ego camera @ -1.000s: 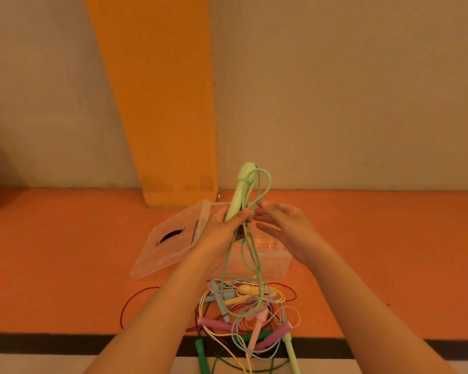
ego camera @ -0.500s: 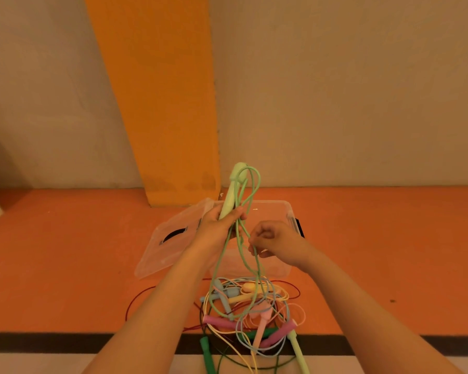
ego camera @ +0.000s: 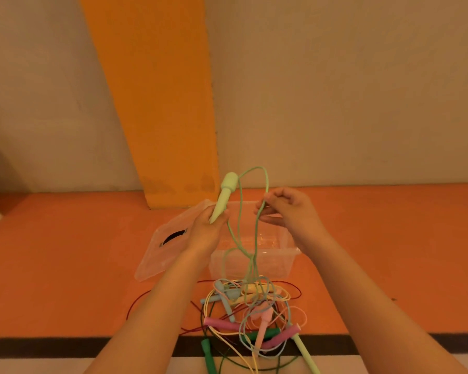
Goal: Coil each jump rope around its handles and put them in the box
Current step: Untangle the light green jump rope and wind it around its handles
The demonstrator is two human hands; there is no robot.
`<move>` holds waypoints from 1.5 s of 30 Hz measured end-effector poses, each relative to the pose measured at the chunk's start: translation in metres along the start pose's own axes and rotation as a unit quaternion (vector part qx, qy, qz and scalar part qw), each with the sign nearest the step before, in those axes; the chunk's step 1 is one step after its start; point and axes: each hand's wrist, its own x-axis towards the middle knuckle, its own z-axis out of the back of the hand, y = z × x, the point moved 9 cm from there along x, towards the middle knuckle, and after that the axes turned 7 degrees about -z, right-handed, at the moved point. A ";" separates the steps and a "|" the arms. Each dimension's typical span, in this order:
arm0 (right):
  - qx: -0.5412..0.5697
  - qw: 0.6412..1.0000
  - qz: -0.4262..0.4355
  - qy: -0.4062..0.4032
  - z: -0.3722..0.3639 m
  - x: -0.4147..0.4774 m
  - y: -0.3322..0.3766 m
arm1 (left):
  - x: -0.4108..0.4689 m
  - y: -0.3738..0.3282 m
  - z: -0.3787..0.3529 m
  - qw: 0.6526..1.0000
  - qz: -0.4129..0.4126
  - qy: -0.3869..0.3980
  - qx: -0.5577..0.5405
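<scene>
The orange floor (ego camera: 65, 279) carries everything, and the task looks to be at its start. The clear box (ego camera: 268, 265) stands open in the middle, a little farther off than the ropes. Nothing coiled shows through its walls, so by my reading no rope has gone in yet. Its lid (ego camera: 157, 255) leans against the box's left side. Just on the near side of the box lies the pile of jump ropes (ego camera: 254, 306), a loose tangle of yellow, blue, pink, dark red and green cords with their handles mixed in, none of them wound. One rope is being worked on. The left hand (ego camera: 208, 228) has its fingers clenched round the lower end of a pale green handle (ego camera: 224, 195), held upright above the box. The right hand (ego camera: 289, 209), just to the right, pinches that rope's cord (ego camera: 266, 182) between fingers (ego camera: 270, 198) and thumb. The cord arches over from the handle top and then hangs down into the pile. The matching second handle (ego camera: 305, 352) seems to lie at the near right edge of the tangle, so the green rope has to be pulled free before winding, and no turns round the handle show yet. Every other rope is left to do.
</scene>
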 end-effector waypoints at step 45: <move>-0.196 0.972 -0.047 0.117 -0.013 0.002 -0.041 | -0.005 -0.027 -0.021 0.987 -0.042 -0.002 -0.154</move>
